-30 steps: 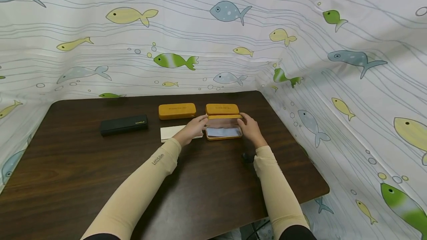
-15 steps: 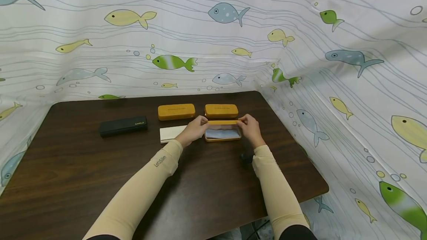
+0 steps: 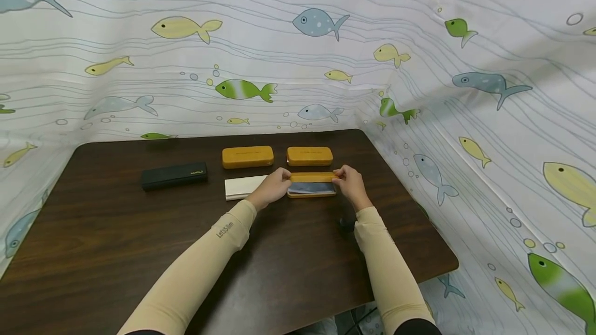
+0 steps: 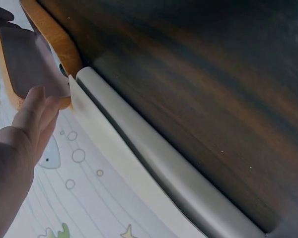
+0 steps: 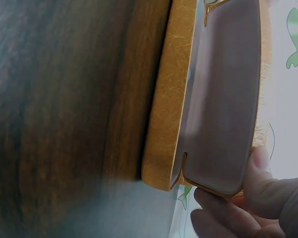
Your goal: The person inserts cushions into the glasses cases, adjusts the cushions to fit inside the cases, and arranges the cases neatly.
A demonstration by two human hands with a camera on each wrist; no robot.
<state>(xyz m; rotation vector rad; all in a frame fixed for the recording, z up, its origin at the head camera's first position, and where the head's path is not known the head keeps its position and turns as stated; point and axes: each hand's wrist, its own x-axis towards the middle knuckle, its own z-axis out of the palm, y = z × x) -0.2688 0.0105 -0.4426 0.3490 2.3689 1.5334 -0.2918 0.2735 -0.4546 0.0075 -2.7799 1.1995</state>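
A mustard-yellow glasses case [image 3: 313, 177] lies at the right of the table, its lid partly raised over the base. A blue-grey cloth [image 3: 312, 188] shows inside the base. My left hand [image 3: 272, 187] holds the left end of the lid, with its fingertips at the rim in the left wrist view. At the other end my right hand [image 3: 351, 185] pinches the lid's corner, thumb on the edge and fingers behind. The right wrist view shows the pale lid lining [image 5: 226, 99] and the yellow base wall [image 5: 171, 94].
Two closed yellow cases, one on the left [image 3: 248, 157] and one on the right [image 3: 309, 156], stand behind. A cream-coloured case [image 3: 242, 187] lies beside the left hand, partly covered by it. Farther left is a black case [image 3: 174, 176]. A fish-patterned curtain [image 3: 261, 50] borders the brown table [image 3: 116, 252].
Both hands have tipped the lid forward and down, from standing upright to leaning over the base. The cloth inside looks more shaded. The other cases have stayed in place.
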